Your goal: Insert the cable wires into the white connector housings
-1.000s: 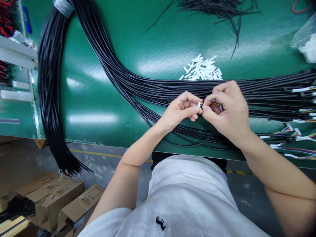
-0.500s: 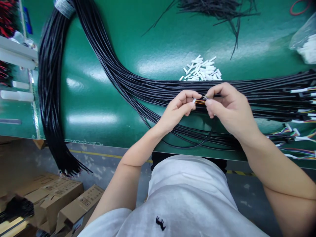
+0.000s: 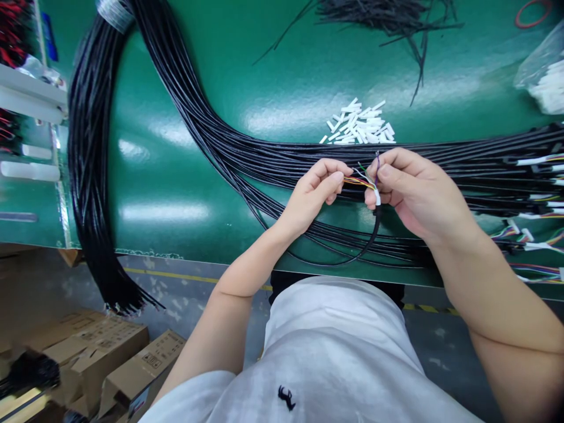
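My left hand (image 3: 319,191) is closed in a pinch on the ends of several thin orange, yellow and red wires (image 3: 358,181); its fingertips hide what else sits there. The wires fan out of a black cable (image 3: 375,226) whose end bears a white sleeve (image 3: 378,197). My right hand (image 3: 408,188) is closed around that end, thumb against forefinger, with the sleeve at its fingers. A purple wire (image 3: 378,160) stands up by the right fingertips, and loose green and white wires stick out between the hands. The cable loops down below them.
Behind the hands lies a thick bundle of black cables (image 3: 264,154), bending left and hanging over the table edge. Small white tubes (image 3: 361,123) are piled beyond it. Black strips (image 3: 383,14), a plastic bag (image 3: 544,82) and coloured wire ends (image 3: 546,235) lie around. Cardboard boxes (image 3: 136,364) stand below left.
My right hand has turned and lowered slightly, so the white sleeve, purple wire and fanned wires now show. The white piece at my left fingertips is now out of sight.
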`<state>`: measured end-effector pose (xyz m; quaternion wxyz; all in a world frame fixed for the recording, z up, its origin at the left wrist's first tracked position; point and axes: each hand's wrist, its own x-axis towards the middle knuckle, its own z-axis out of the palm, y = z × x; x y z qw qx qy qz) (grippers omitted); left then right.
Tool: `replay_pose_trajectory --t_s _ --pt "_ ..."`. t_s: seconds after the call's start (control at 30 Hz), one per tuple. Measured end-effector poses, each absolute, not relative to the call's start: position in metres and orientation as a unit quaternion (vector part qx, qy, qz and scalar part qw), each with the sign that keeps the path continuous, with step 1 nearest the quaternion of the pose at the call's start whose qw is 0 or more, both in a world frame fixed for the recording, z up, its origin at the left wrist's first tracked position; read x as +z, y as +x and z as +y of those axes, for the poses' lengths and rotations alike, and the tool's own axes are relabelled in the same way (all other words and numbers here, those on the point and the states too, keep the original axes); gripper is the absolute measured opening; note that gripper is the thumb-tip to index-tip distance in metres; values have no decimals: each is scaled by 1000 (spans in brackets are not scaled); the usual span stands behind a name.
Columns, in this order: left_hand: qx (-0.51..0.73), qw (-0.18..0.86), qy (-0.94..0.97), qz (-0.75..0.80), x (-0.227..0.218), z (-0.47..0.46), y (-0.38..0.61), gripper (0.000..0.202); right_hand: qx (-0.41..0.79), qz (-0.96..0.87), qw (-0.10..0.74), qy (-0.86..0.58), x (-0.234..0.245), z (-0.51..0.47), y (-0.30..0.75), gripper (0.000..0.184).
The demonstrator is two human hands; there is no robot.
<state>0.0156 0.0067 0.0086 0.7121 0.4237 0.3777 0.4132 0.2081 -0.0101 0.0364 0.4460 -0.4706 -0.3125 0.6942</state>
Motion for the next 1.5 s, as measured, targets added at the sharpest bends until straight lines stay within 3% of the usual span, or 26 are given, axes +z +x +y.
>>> replay_pose_trajectory --t_s 0.33,0.53,0.8,0.9,1.1,1.5 --pt "409 695 442 392 3 9 15 36 673 -344 463 -462 29 -9 206 39" --pt "400 649 506 403 7 6 14 43 691 -410 391 -450 33 -11 207 40" --pt "423 573 585 388 9 2 13 38 667 -470 363 -451 31 -13 208 38" --pt "431 566 575 403 9 1 13 37 607 -503 404 -463 28 -16 205 27" --pt "388 657 524 379 12 0 17 44 344 -641 446 -522 28 -23 199 14" --pt "357 769 410 337 8 4 14 41 249 -666 439 -549 32 -28 198 17"
